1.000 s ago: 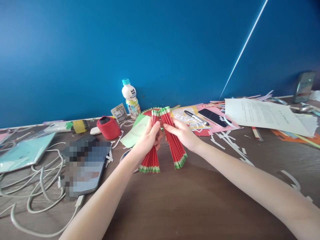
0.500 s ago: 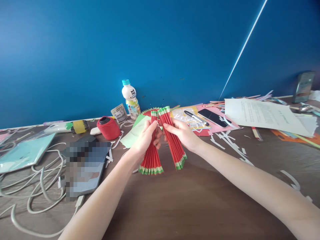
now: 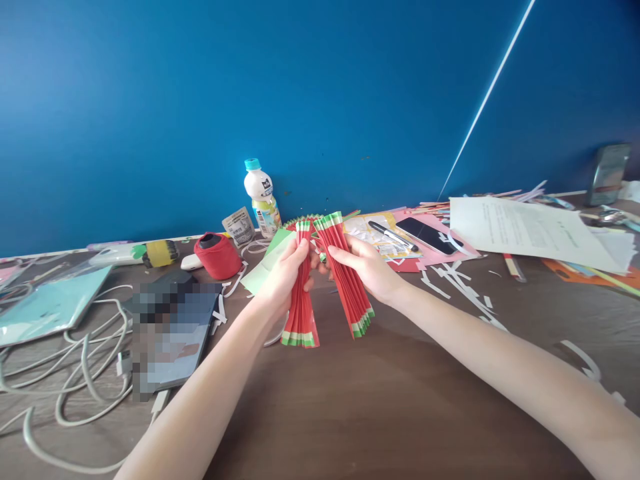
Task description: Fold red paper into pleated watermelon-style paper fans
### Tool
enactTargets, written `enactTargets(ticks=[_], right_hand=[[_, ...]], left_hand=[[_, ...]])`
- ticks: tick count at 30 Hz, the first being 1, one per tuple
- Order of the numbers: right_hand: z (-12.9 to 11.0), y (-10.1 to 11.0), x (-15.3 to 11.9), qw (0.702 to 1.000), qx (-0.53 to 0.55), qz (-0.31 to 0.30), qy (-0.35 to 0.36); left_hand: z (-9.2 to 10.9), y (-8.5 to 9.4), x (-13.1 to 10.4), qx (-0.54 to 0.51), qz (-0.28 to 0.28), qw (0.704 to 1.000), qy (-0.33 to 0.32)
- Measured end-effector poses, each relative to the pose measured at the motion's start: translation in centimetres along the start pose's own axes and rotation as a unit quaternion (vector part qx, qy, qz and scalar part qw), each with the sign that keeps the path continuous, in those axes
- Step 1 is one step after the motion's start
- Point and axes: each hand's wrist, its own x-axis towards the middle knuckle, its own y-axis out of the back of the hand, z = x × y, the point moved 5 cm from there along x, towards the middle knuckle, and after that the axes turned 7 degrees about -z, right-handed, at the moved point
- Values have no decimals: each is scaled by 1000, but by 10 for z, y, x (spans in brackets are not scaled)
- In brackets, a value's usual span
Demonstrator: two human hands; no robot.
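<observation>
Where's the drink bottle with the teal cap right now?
In the head view, the drink bottle stands left of centre, in front of the blue wall, just right of the small grey packet and beyond the left hand.

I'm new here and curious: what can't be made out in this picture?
In the head view:
Left red pleated paper: partly hidden by left fingers.
Printed sheet: text too small.
Tablet-like device: partly masked by pixel blocks.
Turquoise packet: cut off by the left edge.

The left pleated paper (image 3: 301,298), red with green-and-white ends, is near upright; the matching right pleated paper (image 3: 349,282) tilts.
</observation>
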Motion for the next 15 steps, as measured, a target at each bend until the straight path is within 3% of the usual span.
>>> enactTargets(ticks=[15], right_hand=[[-2, -2, 0, 1000, 2, -3, 24]], left_hand=[[-1, -2, -1, 2, 7, 1000, 2]])
